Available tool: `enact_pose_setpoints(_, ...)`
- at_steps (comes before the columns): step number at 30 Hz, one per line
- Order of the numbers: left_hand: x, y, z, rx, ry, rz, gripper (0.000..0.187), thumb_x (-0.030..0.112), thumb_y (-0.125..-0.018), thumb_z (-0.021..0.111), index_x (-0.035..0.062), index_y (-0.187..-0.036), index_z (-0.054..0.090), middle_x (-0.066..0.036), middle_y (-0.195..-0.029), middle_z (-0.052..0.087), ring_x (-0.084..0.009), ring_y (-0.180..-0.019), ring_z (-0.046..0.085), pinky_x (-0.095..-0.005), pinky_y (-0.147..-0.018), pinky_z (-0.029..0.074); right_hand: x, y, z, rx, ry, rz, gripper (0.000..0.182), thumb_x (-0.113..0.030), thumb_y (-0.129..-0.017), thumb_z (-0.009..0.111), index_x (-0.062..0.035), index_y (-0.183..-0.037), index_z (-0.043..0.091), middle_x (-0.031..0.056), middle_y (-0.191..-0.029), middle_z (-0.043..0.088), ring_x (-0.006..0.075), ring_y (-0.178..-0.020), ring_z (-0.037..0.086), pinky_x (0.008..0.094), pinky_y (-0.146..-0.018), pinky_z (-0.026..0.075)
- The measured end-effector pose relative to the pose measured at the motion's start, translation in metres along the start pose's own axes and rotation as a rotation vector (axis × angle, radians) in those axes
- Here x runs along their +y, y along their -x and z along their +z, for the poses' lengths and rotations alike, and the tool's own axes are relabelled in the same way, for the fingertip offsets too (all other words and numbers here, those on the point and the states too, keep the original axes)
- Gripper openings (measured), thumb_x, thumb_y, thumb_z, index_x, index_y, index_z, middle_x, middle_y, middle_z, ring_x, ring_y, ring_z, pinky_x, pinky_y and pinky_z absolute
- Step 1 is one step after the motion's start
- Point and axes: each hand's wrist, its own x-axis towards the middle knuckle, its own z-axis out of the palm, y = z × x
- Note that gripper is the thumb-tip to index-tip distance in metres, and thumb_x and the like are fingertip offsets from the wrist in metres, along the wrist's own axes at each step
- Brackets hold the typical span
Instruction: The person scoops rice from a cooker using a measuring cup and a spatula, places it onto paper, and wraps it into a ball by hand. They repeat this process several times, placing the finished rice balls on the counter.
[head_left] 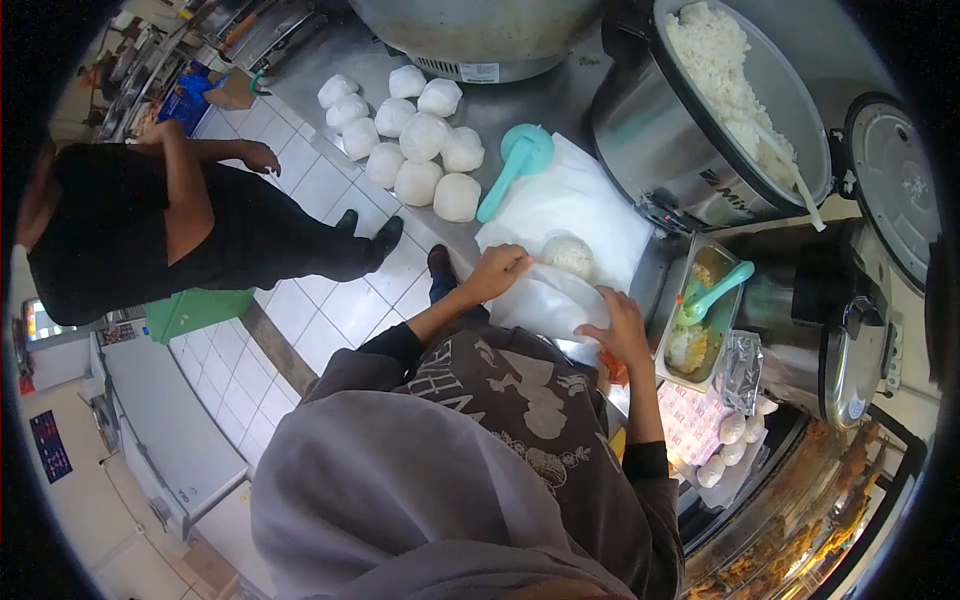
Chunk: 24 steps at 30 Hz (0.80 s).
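A dome of white rice (568, 256) sits on a stack of thin white wrapping paper (585, 190) at the counter edge. The near part of a paper sheet (543, 303) is lifted toward my body, just in front of the rice. My left hand (497, 273) pinches this sheet at its left edge. On the right, my right hand (618, 328) holds the same sheet, thumb on the near side; its fingertips are partly hidden. A turquoise rice paddle (520, 162) lies at the paper's upper left corner. Beside it stand several paper-wrapped rice balls (423, 138).
An open rice cooker (660, 130) full of rice stands beyond the paper. At right are a metal food tray (690, 375) with a turquoise spoon (722, 292), a closed cooker (790, 330) and a glass food case (800, 510). A person in black (190, 210) stands at left.
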Motion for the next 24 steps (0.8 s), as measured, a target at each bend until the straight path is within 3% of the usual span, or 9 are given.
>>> enact_pose_setpoints(2, -0.008, -0.003, 0.009, 0.084, -0.161, 0.146, 0.02, 0.024, -0.084, 0.053, 0.0067, -0.077, 0.06, -0.008, -0.078, 0.057, -0.0227, -0.086, 0.051, -0.0396, -0.076, 0.033, 0.012, 0.006, -0.004, -0.006, 0.043, -0.055, 0.027, -0.024, -0.079, 0.059, -0.004, -0.098, 0.057, 0.0128, -0.084, 0.059, 0.0304, -0.08, 0.054, 0.0368, -0.073, 0.041)
enact_pose_setpoints(4, -0.003, -0.003, 0.007, 0.168, -0.318, 0.292, 0.022, 0.025, -0.085, 0.051, 0.0062, -0.078, 0.059, -0.008, -0.076, 0.056, -0.0241, -0.083, 0.052, -0.0395, -0.074, 0.034, 0.023, 0.012, -0.003, -0.189, -0.178, 0.114, 0.021, -0.021, -0.08, 0.057, -0.0029, -0.09, 0.062, 0.0124, -0.086, 0.06, 0.0301, -0.081, 0.054, 0.0366, -0.075, 0.041)
enact_pose_setpoints(6, 0.002, -0.002, -0.004, -0.054, -0.376, 0.387, 0.022, 0.027, -0.086, 0.048, 0.0065, -0.082, 0.055, -0.009, -0.078, 0.054, -0.0256, -0.081, 0.051, -0.0397, -0.074, 0.034, 0.022, 0.017, 0.0, -0.121, -0.255, 0.142, 0.019, -0.019, -0.08, 0.057, -0.0028, -0.087, 0.063, 0.0122, -0.085, 0.061, 0.0297, -0.081, 0.054, 0.0357, -0.075, 0.042)
enact_pose_setpoints(10, 0.005, -0.005, -0.017, -0.076, -0.439, 0.347, 0.023, 0.029, -0.084, 0.05, 0.0073, -0.083, 0.056, -0.007, -0.077, 0.056, -0.0248, -0.082, 0.052, -0.0421, -0.074, 0.033, 0.014, 0.016, 0.004, -0.119, -0.476, 0.305, 0.016, -0.015, -0.076, 0.061, -0.0029, -0.086, 0.064, 0.0108, -0.085, 0.061, 0.0263, -0.081, 0.054, 0.0345, -0.074, 0.042)
enact_pose_setpoints(13, 0.005, -0.005, -0.014, -0.082, -0.435, 0.306, 0.024, 0.031, -0.082, 0.053, 0.0068, -0.083, 0.053, -0.007, -0.083, 0.056, -0.0246, -0.084, 0.052, -0.0414, -0.075, 0.034, -0.008, 0.015, 0.0, -0.022, -0.222, 0.117, 0.023, -0.009, -0.064, 0.07, -0.0011, -0.085, 0.063, 0.01, -0.087, 0.06, 0.0268, -0.084, 0.053, 0.0343, -0.075, 0.042)
enact_pose_setpoints(15, 0.009, -0.005, -0.015, -0.059, -0.454, 0.584, 0.021, 0.027, -0.08, 0.056, 0.0068, -0.086, 0.053, -0.008, -0.087, 0.056, -0.0247, -0.084, 0.052, -0.0402, -0.075, 0.036, 0.007, 0.024, 0.015, 0.044, -0.211, 0.152, 0.023, -0.008, -0.063, 0.071, 0.0001, -0.083, 0.063, 0.0095, -0.087, 0.06, 0.025, -0.084, 0.053, 0.0333, -0.076, 0.041)
enact_pose_setpoints(18, 0.023, -0.006, -0.035, -0.258, -0.337, 0.493, 0.023, 0.017, -0.074, 0.063, 0.006, -0.089, 0.05, -0.009, -0.094, 0.052, -0.027, -0.087, 0.051, -0.0369, -0.078, 0.037, 0.011, 0.032, 0.021, 0.178, -0.293, 0.332, 0.022, -0.004, -0.06, 0.071, 0.001, -0.08, 0.062, 0.0094, -0.09, 0.06, 0.0237, -0.089, 0.053, 0.0326, -0.079, 0.041)
enact_pose_setpoints(20, 0.007, -0.016, -0.05, -0.311, -0.292, 0.463, 0.019, 0.01, -0.073, 0.063, 0.0041, -0.09, 0.054, -0.009, -0.091, 0.055, -0.0278, -0.086, 0.052, -0.0361, -0.08, 0.038, 0.008, 0.035, 0.018, 0.261, -0.297, 0.191, 0.019, -0.001, -0.06, 0.07, -0.0001, -0.078, 0.063, 0.0096, -0.095, 0.06, 0.0248, -0.091, 0.053, 0.0338, -0.082, 0.04)
enact_pose_setpoints(24, 0.012, -0.007, -0.077, -0.342, -0.086, 0.527, 0.013, 0.007, -0.077, 0.059, 0.0019, -0.089, 0.062, -0.01, -0.088, 0.061, -0.0251, -0.083, 0.057, -0.0366, -0.082, 0.04, -0.005, 0.04, 0.023, 0.267, -0.348, 0.144, 0.013, 0.0, -0.059, 0.071, -0.0018, -0.07, 0.063, 0.0091, -0.099, 0.062, 0.0269, -0.106, 0.051, 0.0386, -0.095, 0.036)
